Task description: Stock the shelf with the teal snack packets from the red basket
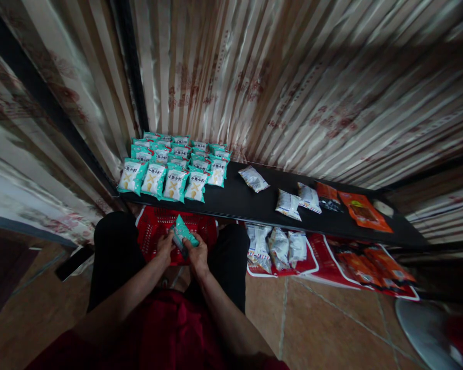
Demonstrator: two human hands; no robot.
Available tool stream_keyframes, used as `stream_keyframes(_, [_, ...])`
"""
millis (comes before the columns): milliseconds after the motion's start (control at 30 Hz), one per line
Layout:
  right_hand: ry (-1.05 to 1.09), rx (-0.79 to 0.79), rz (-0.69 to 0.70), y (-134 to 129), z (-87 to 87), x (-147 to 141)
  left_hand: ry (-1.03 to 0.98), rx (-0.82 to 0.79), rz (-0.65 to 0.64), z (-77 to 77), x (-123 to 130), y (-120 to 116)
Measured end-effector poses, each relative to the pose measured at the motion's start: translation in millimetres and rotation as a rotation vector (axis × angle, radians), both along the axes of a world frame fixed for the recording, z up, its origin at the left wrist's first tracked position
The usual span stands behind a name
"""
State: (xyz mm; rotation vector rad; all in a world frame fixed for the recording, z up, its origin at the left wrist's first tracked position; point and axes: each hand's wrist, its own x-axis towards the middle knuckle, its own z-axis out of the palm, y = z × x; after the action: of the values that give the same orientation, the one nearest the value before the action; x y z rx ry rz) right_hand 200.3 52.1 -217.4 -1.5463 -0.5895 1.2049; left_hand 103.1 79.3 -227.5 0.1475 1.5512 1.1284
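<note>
Above a red perforated basket (149, 226) between my knees, I hold a teal snack bag (182, 229) in both hands. My left hand (165, 246) is closed on its left side, and my right hand (198, 253) pinches its lower right edge. Whether another small item lies under the bag I cannot make out. Beyond my hands, teal-and-white snack bags (175, 181) stand in several rows at the left end of a black shelf (231, 198).
White packets (288, 204) and orange packets (364, 210) lie farther right on the shelf. Below it are red baskets holding white bags (280, 246) and orange bags (386, 262). A striped curtain (254, 77) hangs behind. A grey round object (420, 329) is at lower right.
</note>
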Motion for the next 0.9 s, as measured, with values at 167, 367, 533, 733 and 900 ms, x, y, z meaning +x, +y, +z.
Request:
stream_keyframes(167, [-0.212,0.043,0.081,-1.5,-1.3,3.3,0.005,0.021,-0.002,1.8,-1.9,0.3])
stream_keyframes(367, [-0.458,0.123,0.165,-2.8,-0.7,5.4,0.000,0.022,0.002,6.2,-2.4,2.1])
stream_keyframes(533, [-0.690,0.247,0.287,-6.6,9.5,2.0,-0.027,-0.012,-0.010,14.4,-3.6,0.4])
stream_keyframes(733, [-0.959,0.334,0.412,-12.2,15.6,-0.2,-0.088,-0.037,-0.015,24.5,-4.3,-1.7])
stream_keyframes(900, [-1.146,0.371,0.519,-16.4,15.2,-0.5,-0.133,-0.009,-0.018,28.8,-4.5,-1.6])
